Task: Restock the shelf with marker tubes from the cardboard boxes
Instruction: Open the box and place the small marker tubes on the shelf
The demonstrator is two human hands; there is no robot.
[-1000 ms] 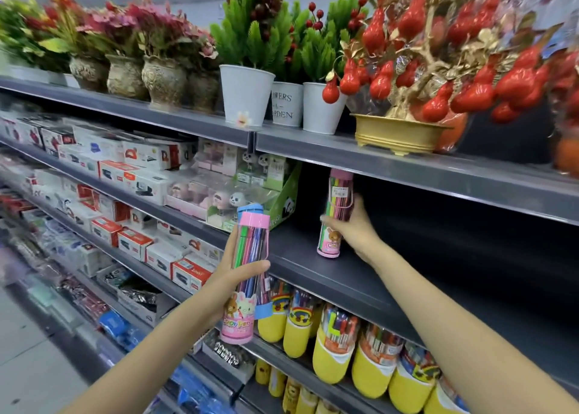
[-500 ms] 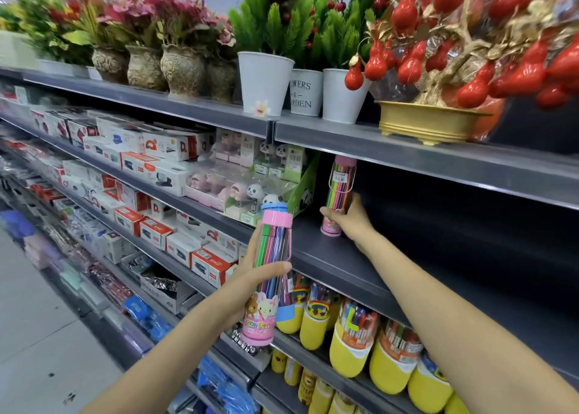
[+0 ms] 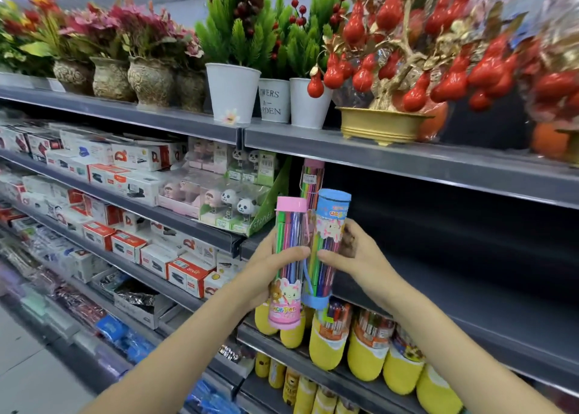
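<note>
L hand (image 3: pixel 269 275) grips the pink-capped marker tube (image 3: pixel 286 266) w/ fingers wrapped behind and thumb curled across the front at mid-height; tube upright, tilted slightly, pink base at bottom. L forearm comes up from lower left, wrist bent in toward the tube. Just right of the pink tube, touching it, is the blue-capped marker tube (image 3: pixel 327 244), held by R hand (image 3: pixel 354 257): thumb pressed on its front, fingers curled round the far side. Blue tube is upright, w/ its print upside down. R forearm rises from lower right. Both tubes are held in front of the dark shelf (image 3: pixel 470 288), not resting on it. Behind the pink tube, a third tube (image 3: pixel 310 178) stands on that shelf by the green display box (image 3: pixel 269 207). Below the pink tube, yellow-sleeved marker packs (image 3: pixel 366 351) line the next shelf down.
</note>
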